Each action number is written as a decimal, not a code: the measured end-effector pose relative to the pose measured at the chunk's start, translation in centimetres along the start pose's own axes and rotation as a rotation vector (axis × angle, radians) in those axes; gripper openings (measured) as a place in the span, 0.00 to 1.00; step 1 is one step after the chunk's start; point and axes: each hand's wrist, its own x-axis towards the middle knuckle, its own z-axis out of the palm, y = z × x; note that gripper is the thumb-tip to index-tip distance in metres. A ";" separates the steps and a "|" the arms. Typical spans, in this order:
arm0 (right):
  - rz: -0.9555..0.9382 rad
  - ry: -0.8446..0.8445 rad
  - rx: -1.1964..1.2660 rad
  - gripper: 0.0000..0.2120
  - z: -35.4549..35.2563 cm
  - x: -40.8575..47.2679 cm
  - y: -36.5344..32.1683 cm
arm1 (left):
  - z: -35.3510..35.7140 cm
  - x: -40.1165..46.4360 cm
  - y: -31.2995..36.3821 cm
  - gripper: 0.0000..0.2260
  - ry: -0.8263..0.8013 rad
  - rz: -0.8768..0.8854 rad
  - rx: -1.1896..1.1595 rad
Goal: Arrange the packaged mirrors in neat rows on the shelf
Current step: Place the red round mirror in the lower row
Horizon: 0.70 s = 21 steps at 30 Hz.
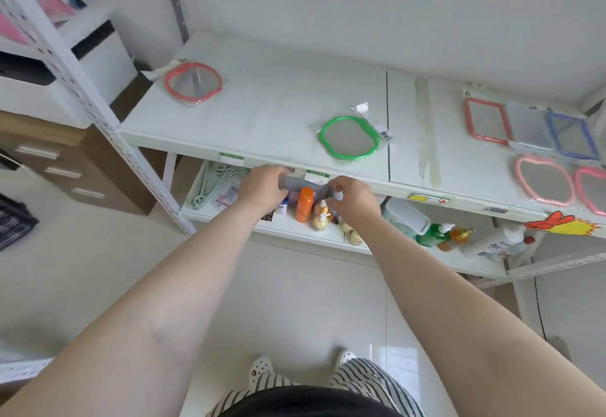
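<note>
Holding a grey packaged mirror [303, 185] edge-on, both hands are at the front edge of the shelf [262, 115], right by the price labels. The left hand [262, 187] has its grip closed on the left end of the pack, the right hand [352, 195] pinches the right end, and the pack hangs in front of the shelf lip, above the bottles [306, 208] on the lower shelf. Up on the shelf, a green round mirror [349, 137] lies near the front edge at the middle, and a red round mirror [192, 83] lies toward the back left corner, well apart from it. Over at the right end, a red rectangular mirror [485, 121], a clear pack [528, 128] and a blue rectangular mirror [572, 136] overlap in a row, with two pink mirrors [544, 180] just in front of them. Green hangers [213, 182] lie at the left of the lower shelf.
</note>
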 end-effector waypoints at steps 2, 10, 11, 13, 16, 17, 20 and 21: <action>-0.008 -0.010 0.013 0.18 0.9 1.0 -2.1 | -1.0 0.5 -1.8 0.19 -0.006 -0.023 -0.012; -0.089 -0.073 -0.028 0.18 3.5 7.5 -8.0 | -2.9 4.7 -7.3 0.20 -0.002 -0.117 -0.090; -0.107 -0.082 -0.040 0.18 3.8 8.7 -8.8 | -3.3 5.3 -7.9 0.20 0.001 -0.125 -0.080; -0.137 -0.095 -0.046 0.18 4.3 11.2 -10.8 | -4.5 6.8 -9.3 0.20 0.007 -0.147 -0.064; -0.174 -0.107 -0.037 0.17 4.9 14.4 -14.1 | -6.7 8.6 -11.7 0.21 0.027 -0.191 -0.049; -0.191 -0.114 -0.040 0.17 5.2 15.4 -15.4 | -7.5 9.2 -12.7 0.20 0.044 -0.210 -0.051; -0.239 -0.129 -0.057 0.17 6.2 17.7 -18.8 | -9.4 11.1 -15.8 0.20 0.101 -0.278 -0.085; -0.246 -0.134 -0.066 0.17 6.5 18.3 -19.7 | -9.9 11.7 -16.8 0.21 0.112 -0.295 -0.089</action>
